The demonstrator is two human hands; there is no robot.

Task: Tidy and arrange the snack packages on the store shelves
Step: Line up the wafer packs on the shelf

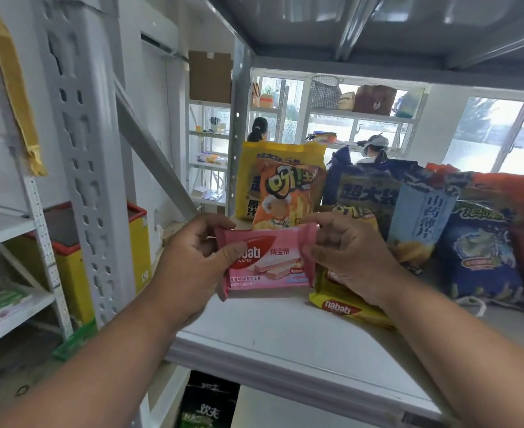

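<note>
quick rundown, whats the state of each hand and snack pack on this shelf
left hand: grips the pink wafer pack's left end
right hand: pinches the pack's right edge
pink wafer pack: held upright, facing the camera
yellow wafer pack: lying flat on the shelf
orange chip bag: standing
blue bag: standing, leaning

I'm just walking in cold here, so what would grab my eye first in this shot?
The pink wafer pack at centre, gripped by the left hand and pinched by the right hand above the white shelf. Behind it stands an orange chip bag, with a yellow wafer pack lying under the right hand.
</note>
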